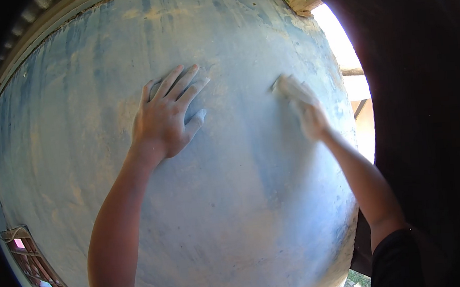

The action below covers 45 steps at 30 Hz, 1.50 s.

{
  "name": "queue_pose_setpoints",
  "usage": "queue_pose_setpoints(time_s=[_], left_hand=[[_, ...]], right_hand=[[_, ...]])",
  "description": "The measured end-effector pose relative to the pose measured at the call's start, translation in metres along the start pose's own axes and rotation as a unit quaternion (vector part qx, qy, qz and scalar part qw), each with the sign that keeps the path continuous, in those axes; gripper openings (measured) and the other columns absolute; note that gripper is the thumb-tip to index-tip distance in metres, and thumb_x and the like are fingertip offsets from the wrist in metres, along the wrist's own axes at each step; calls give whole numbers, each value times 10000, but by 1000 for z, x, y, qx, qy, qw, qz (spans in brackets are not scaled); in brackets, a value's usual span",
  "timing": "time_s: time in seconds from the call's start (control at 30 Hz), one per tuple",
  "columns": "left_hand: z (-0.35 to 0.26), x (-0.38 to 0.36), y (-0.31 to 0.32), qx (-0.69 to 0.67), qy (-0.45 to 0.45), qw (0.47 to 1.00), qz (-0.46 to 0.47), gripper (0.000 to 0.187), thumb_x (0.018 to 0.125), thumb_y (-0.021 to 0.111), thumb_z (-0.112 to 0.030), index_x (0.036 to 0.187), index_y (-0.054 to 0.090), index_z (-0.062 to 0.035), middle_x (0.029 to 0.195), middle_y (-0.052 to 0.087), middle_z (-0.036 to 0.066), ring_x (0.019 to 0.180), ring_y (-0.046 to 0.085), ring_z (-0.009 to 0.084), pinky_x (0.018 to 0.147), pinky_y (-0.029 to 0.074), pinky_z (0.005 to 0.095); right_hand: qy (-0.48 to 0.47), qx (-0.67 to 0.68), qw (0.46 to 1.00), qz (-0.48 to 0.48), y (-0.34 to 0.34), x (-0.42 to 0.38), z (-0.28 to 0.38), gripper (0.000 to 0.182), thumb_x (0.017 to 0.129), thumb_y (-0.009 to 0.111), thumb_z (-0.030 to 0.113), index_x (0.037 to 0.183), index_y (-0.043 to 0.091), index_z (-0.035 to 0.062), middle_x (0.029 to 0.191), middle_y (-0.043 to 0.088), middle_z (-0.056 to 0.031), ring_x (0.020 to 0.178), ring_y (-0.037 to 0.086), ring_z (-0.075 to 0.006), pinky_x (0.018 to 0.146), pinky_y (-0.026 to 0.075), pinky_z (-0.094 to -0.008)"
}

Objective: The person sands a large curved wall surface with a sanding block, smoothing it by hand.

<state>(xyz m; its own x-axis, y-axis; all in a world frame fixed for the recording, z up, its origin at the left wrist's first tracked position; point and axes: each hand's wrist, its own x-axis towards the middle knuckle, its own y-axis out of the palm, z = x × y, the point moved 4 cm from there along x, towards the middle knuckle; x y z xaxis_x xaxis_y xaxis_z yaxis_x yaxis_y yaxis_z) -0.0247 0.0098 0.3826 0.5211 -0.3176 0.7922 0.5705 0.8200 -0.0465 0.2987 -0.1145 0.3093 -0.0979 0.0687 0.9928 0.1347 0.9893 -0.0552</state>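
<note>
In the head view, a large wall (233, 186) with patchy blue-grey paint and tan stains fills most of the scene. My left hand (166, 113) lies on it with fingers spread, the fingertips coated in pale dust. A grey patch shows between and around those fingers; whether it is a thin sheet or shadow I cannot make out. To the right, my right hand (302, 104) rests against the wall, dusty and smeared by motion. Its fingers look close together, and whatever may be under them is hidden.
A window or grille with brown bars (39, 269) is at the lower left. The wall's worn right edge borders a bright opening (364, 113) and a dark surface (424, 103). A broken ledge (300, 0) with green leaves sits at the top. Grass (357, 283) shows below.
</note>
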Motion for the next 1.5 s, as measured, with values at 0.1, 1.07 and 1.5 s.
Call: queue_pose_setpoints(time_s=[0.1, 1.07, 1.5], left_hand=[[-2, 3, 4, 14, -1, 1000, -15, 603, 1022, 586, -411, 1597, 445, -295, 1734, 324, -64, 1606, 267, 203, 1320, 162, 517], [-49, -54, 2, -76, 17, 997, 18, 587, 975, 671, -334, 1539, 508, -315, 1716, 361, -78, 1591, 309, 183, 1287, 243, 573], [-70, -91, -3, -113, -9, 994, 2, 550, 932, 671, -269, 1474, 585, -265, 1675, 448, -55, 1558, 375, 182, 1220, 319, 483]], right_hand=[[8, 9, 993, -116, -8, 67, -44, 478, 1158, 338, 260, 1618, 445, 182, 1711, 354, -49, 1609, 268, -277, 1339, 141, -498], [-27, 61, 996, 63, 26, -131, 163, 462, 1106, 459, 189, 1562, 523, 157, 1684, 404, -83, 1586, 321, -312, 1311, 220, -567], [114, -7, 991, -69, 33, -46, 117, 516, 1138, 411, 307, 1639, 423, 181, 1740, 307, -82, 1619, 226, -351, 1321, 134, -560]])
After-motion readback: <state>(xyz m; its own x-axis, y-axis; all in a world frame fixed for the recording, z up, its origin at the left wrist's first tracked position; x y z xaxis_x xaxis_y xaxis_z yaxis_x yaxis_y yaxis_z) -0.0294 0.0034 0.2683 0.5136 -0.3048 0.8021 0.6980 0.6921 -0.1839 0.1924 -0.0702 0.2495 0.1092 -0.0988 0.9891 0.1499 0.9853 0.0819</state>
